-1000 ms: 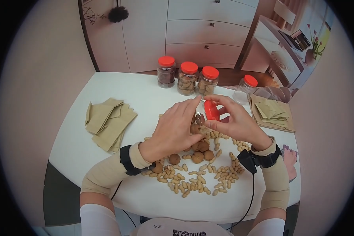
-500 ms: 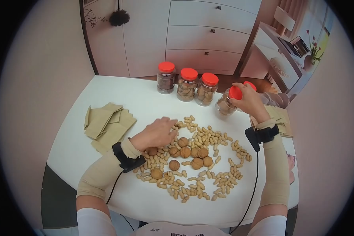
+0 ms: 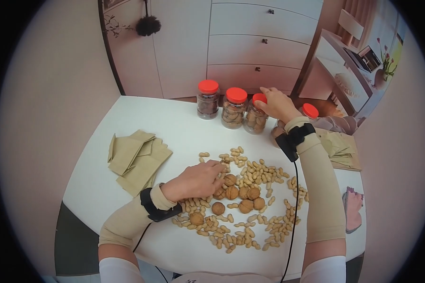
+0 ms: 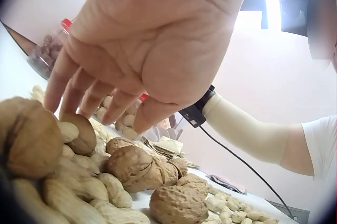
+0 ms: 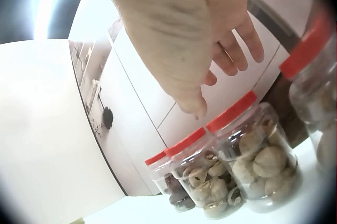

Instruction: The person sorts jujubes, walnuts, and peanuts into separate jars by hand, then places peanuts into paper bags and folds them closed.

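My left hand (image 3: 198,180) lies low over the nut pile, palm down with fingers loosely bent. In the left wrist view its fingertips reach among the walnuts (image 4: 179,204) and peanuts (image 4: 113,190), pinching none. On the far right side, my right hand (image 3: 279,104) reaches over a red-lidded jar of walnuts (image 3: 256,121). The right wrist view has its thumb just above that jar's lid (image 5: 233,112), the fingers extended past it and nothing gripped. Another filled jar (image 3: 276,136) is partly covered by the right wrist.
Left of the walnut jar stand another nut-filled jar (image 3: 234,113) and one with dark contents (image 3: 208,104). A further red lid (image 3: 310,111) shows behind the right forearm. Brown paper bags (image 3: 139,158) lie at left; more paper on a board (image 3: 337,150) at right, above a pink cloth (image 3: 353,210).
Both hands held a red-lidded jar over the pile; the right hand set it down at back right, released it and moved left to the neighbouring jar. The left hand dropped to the nuts.
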{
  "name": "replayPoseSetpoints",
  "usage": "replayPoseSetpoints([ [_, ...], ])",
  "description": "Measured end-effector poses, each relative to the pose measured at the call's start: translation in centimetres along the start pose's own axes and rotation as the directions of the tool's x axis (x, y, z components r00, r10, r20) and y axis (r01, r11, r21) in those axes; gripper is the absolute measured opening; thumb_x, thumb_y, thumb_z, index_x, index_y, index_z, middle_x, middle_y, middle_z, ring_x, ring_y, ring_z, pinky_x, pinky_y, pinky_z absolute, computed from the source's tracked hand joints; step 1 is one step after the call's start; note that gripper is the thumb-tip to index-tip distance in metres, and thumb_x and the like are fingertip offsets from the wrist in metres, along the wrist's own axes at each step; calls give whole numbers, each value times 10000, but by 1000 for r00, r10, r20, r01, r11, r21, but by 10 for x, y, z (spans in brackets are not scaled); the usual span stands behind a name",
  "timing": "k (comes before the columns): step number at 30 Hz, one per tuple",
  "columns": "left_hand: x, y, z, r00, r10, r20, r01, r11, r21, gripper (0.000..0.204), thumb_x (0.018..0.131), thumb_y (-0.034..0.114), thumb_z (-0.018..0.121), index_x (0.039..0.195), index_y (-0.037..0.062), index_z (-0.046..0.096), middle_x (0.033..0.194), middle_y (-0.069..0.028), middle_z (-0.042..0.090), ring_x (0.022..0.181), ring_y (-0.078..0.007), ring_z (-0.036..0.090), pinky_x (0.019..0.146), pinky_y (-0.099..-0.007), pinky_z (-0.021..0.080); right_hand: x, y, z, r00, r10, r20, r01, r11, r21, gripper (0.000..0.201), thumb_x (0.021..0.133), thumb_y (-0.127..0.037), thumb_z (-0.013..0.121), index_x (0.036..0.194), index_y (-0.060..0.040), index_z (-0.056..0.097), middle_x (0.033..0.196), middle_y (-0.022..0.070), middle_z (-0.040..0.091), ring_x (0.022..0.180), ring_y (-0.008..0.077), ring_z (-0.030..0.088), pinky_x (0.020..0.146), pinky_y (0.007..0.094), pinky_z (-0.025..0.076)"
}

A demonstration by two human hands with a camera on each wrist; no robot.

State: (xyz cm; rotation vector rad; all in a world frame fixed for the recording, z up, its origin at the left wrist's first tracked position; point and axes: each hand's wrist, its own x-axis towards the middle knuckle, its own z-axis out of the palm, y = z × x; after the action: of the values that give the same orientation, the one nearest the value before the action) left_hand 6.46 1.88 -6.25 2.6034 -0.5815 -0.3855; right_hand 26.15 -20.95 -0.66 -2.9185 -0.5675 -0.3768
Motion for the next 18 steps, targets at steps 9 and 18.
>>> replayPoseSetpoints([
  [9, -4, 0, 4, 948, 143, -285, -157, 987, -25, 426, 867, 236, 636, 1229, 22, 572, 1097, -157, 629, 1007, -331, 594, 872, -407, 489, 1, -3, 9, 994, 21, 106, -18, 999, -36, 643, 840, -443, 591, 1333, -40, 504, 1192, 249, 580, 1045, 395, 621, 898, 455, 509],
  [18, 18, 28, 7, 917, 284, -279, -290, 957, 21, 404, 840, 225, 656, 1192, 36, 603, 1113, -159, 627, 1038, -327, 586, 901, -411, 477, -20, -11, -2, 997, 1, 79, 2, 999, -36, 615, 802, -439, 637, 1180, 41, 567, 1090, 233, 626, 1007, 388, 634, 858, 443, 525],
])
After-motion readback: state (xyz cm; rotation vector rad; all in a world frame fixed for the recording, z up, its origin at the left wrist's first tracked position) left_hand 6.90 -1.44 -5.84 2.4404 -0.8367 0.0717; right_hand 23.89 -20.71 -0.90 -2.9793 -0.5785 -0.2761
